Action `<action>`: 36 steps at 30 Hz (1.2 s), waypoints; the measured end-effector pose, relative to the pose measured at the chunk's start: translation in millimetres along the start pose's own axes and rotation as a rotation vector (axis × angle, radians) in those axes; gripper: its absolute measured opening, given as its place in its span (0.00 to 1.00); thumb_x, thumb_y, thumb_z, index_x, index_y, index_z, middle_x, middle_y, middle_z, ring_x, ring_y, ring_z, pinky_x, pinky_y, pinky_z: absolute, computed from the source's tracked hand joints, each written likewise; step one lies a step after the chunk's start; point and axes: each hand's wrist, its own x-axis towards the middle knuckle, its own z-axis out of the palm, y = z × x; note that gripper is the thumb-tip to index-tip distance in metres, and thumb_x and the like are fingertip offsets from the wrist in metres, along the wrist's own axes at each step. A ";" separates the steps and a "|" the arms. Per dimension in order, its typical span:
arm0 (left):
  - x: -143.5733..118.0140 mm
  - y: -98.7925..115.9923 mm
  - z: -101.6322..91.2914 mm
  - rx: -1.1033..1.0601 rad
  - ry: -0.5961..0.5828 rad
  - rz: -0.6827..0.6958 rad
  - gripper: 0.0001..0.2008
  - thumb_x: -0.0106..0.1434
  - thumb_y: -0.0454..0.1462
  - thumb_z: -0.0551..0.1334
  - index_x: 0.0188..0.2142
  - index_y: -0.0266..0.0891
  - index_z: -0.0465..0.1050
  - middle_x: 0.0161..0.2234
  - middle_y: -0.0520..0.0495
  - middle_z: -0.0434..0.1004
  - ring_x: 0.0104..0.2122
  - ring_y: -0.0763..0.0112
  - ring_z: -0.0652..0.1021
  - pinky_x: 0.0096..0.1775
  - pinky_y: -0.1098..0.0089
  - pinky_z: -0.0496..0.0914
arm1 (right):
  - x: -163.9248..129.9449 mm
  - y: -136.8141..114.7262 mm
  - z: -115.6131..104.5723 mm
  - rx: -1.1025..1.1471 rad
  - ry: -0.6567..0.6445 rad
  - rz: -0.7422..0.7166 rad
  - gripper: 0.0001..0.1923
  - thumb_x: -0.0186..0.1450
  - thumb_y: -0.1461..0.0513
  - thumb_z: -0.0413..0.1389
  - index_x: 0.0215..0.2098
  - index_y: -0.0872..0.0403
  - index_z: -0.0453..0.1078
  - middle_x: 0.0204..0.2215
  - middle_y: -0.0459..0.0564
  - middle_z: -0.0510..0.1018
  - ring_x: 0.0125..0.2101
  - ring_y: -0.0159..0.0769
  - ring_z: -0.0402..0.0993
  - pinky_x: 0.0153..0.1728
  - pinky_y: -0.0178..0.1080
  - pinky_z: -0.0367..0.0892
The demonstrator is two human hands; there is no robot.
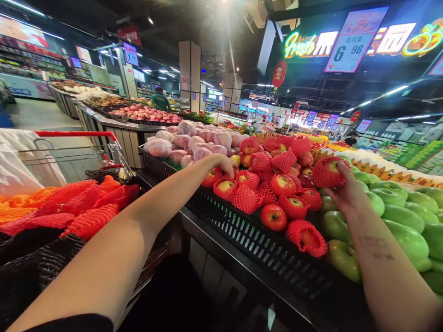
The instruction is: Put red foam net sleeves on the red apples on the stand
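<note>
My right hand (341, 186) grips an apple (327, 171) in a red foam net, held above the right side of the display, with the thumb across its front. Over on the left edge of the heap, my left hand (224, 162) reaches down with its fingers curled on a red apple; its fingertips are partly hidden. Around it lie several netted apples (247, 199), with a bare red apple (273, 217) near the front. An empty-looking red foam net (307, 237) or netted apple sits at the front corner; its contents are hard to make out.
A black slatted crate edge (242, 230) runs along the front. Green apples (404, 216) lie to the right, wrapped pinkish fruit (200, 140) behind left. A shopping cart (78, 133) and loose red nets (79, 203) stand at left. A person (160, 99) is farther back.
</note>
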 end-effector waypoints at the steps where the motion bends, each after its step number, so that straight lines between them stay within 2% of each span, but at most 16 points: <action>1: -0.2 -3.5 -1.1 0.052 -0.107 -0.023 0.25 0.33 0.28 0.70 0.36 0.41 0.83 0.27 0.52 0.79 0.34 0.59 0.78 0.42 0.61 0.74 | 0.4 0.4 -0.6 0.002 -0.002 -0.003 0.04 0.69 0.60 0.64 0.39 0.54 0.77 0.36 0.45 0.82 0.32 0.29 0.77 0.25 0.29 0.75; 3: -0.5 -9.5 -4.4 0.122 -0.250 -0.032 0.24 0.32 0.29 0.71 0.35 0.40 0.82 0.28 0.53 0.79 0.34 0.61 0.77 0.44 0.64 0.72 | 1.7 1.3 -1.8 0.013 -0.014 -0.015 0.05 0.68 0.60 0.65 0.39 0.54 0.77 0.37 0.45 0.82 0.33 0.30 0.77 0.26 0.30 0.76; 5: -1.8 -13.4 -8.4 0.193 -0.235 0.007 0.26 0.35 0.31 0.72 0.39 0.41 0.82 0.32 0.52 0.80 0.36 0.61 0.78 0.45 0.66 0.71 | 3.3 2.1 -2.7 0.029 -0.030 -0.031 0.06 0.67 0.60 0.66 0.40 0.54 0.77 0.37 0.46 0.82 0.33 0.30 0.78 0.26 0.30 0.77; 8: -6.3 -11.8 -12.5 0.319 -0.073 0.061 0.33 0.41 0.36 0.73 0.51 0.40 0.80 0.42 0.46 0.83 0.43 0.56 0.79 0.49 0.64 0.70 | 4.8 2.3 -3.1 0.059 -0.054 -0.058 0.05 0.69 0.60 0.64 0.41 0.53 0.77 0.37 0.45 0.83 0.32 0.30 0.79 0.26 0.29 0.77; 11: -12.9 2.5 -8.4 0.322 0.208 0.120 0.39 0.46 0.39 0.75 0.60 0.38 0.73 0.55 0.38 0.80 0.52 0.49 0.78 0.55 0.59 0.70 | 3.0 0.7 -1.8 0.086 -0.109 -0.034 0.04 0.72 0.61 0.61 0.40 0.54 0.76 0.35 0.46 0.83 0.31 0.30 0.79 0.28 0.28 0.78; 14: -20.9 28.9 8.6 0.147 0.434 0.275 0.38 0.50 0.38 0.75 0.61 0.39 0.69 0.61 0.35 0.74 0.59 0.48 0.75 0.60 0.56 0.67 | -2.3 -1.1 1.1 0.074 -0.173 0.056 0.06 0.73 0.62 0.58 0.40 0.55 0.76 0.33 0.48 0.84 0.29 0.30 0.80 0.28 0.29 0.79; 16: -25.9 49.8 26.5 -0.038 0.467 0.389 0.35 0.49 0.37 0.76 0.57 0.42 0.69 0.59 0.37 0.75 0.58 0.49 0.75 0.62 0.56 0.66 | -6.3 -1.4 2.9 0.076 -0.192 0.100 0.07 0.73 0.63 0.57 0.39 0.55 0.77 0.32 0.47 0.84 0.29 0.31 0.80 0.28 0.30 0.80; 19: -29.4 79.3 57.2 -0.303 0.428 0.447 0.33 0.44 0.38 0.79 0.48 0.45 0.69 0.49 0.41 0.78 0.49 0.52 0.78 0.57 0.55 0.68 | -9.7 -0.5 4.2 0.073 -0.247 0.091 0.06 0.72 0.63 0.58 0.40 0.55 0.78 0.33 0.45 0.84 0.29 0.31 0.80 0.26 0.31 0.80; 21: -27.7 96.0 76.7 -0.382 0.387 0.450 0.33 0.42 0.38 0.80 0.46 0.44 0.69 0.44 0.43 0.78 0.43 0.54 0.78 0.54 0.54 0.69 | -8.9 0.1 3.3 0.070 -0.271 0.022 0.05 0.70 0.63 0.59 0.41 0.55 0.78 0.34 0.45 0.84 0.30 0.30 0.80 0.27 0.30 0.80; 23: -23.1 110.6 93.8 -0.376 0.342 0.492 0.31 0.44 0.38 0.80 0.45 0.43 0.69 0.42 0.42 0.78 0.43 0.53 0.78 0.54 0.54 0.69 | -6.0 -0.2 0.8 0.089 -0.250 -0.085 0.04 0.67 0.63 0.62 0.40 0.54 0.78 0.35 0.44 0.84 0.31 0.30 0.80 0.29 0.29 0.80; 26: -12.9 129.5 115.4 -0.297 0.302 0.609 0.29 0.45 0.39 0.79 0.46 0.42 0.72 0.44 0.40 0.79 0.48 0.48 0.78 0.59 0.51 0.67 | -0.3 -2.2 -4.6 0.134 -0.260 -0.254 0.04 0.63 0.60 0.65 0.38 0.50 0.78 0.39 0.44 0.85 0.37 0.32 0.82 0.34 0.31 0.83; 28: -5.5 139.9 128.2 -0.203 0.251 0.647 0.30 0.46 0.41 0.79 0.47 0.40 0.74 0.46 0.38 0.80 0.51 0.45 0.78 0.62 0.50 0.65 | 3.0 -2.9 -7.8 0.139 -0.284 -0.317 0.03 0.63 0.59 0.65 0.36 0.46 0.78 0.41 0.43 0.85 0.42 0.35 0.82 0.36 0.34 0.84; 32: 8.9 152.9 147.7 -0.060 0.074 0.559 0.31 0.46 0.43 0.80 0.49 0.42 0.77 0.48 0.38 0.82 0.55 0.42 0.77 0.63 0.50 0.66 | 9.8 0.9 -10.1 0.111 -0.245 -0.300 0.06 0.64 0.57 0.65 0.38 0.48 0.77 0.40 0.44 0.84 0.42 0.35 0.83 0.36 0.32 0.83; 36: 16.6 156.4 150.0 -0.122 -0.010 0.488 0.29 0.42 0.43 0.82 0.43 0.40 0.78 0.44 0.37 0.82 0.55 0.37 0.78 0.63 0.46 0.65 | 15.7 6.1 -9.3 0.018 -0.234 -0.150 0.10 0.62 0.59 0.69 0.39 0.51 0.76 0.35 0.45 0.84 0.33 0.32 0.82 0.32 0.31 0.82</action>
